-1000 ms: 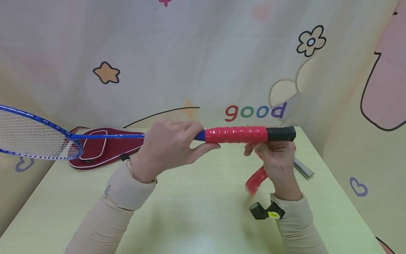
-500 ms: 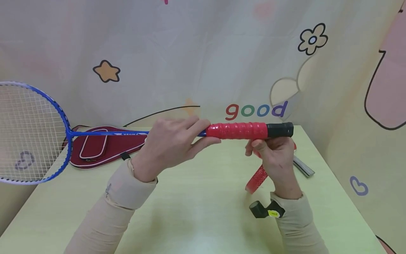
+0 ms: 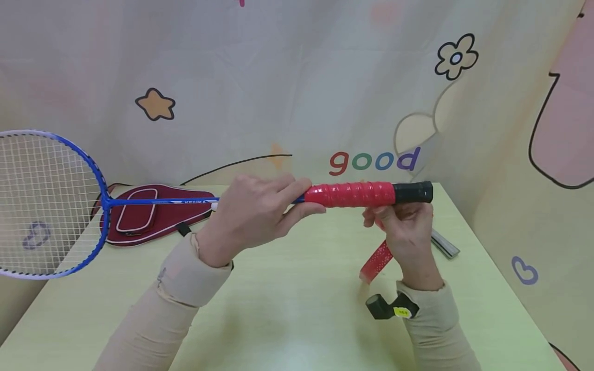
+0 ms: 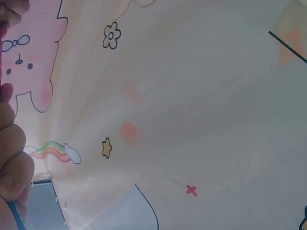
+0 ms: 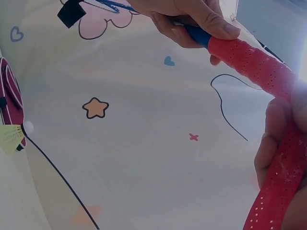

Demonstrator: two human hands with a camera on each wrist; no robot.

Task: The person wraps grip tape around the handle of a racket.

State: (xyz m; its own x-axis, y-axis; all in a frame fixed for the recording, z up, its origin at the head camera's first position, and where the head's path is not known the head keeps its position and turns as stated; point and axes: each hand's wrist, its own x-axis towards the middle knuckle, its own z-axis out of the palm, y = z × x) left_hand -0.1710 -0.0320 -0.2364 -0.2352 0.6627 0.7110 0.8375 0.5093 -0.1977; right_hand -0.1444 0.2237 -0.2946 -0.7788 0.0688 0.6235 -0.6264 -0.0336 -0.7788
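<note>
Held level across the head view is a blue badminton racket (image 3: 108,202), its strung head at the left. Red perforated overgrip tape (image 3: 350,195) is wrapped in overlapping turns round the handle; the black butt end (image 3: 413,192) is bare. My left hand (image 3: 257,219) grips the racket at the blue cone, thumb below and fingers above. Under the handle, my right hand (image 3: 410,237) pinches the tape where it leaves the wrap. A loose tape tail (image 3: 376,262) hangs below that hand. The right wrist view shows the tape strip (image 5: 276,191) running through the right fingers (image 5: 276,120).
A dark red racket bag (image 3: 158,216) lies at the table's back left. Beside it in the right wrist view is a yellow shuttlecock (image 5: 14,136). A grey flat strip (image 3: 445,245) lies behind my right hand. A patterned curtain (image 3: 297,93) closes off the back.
The racket has turned about its shaft, so its head went from nearly edge-on to facing the camera. Lately it shifted slightly right. Both hands keep their holds.
</note>
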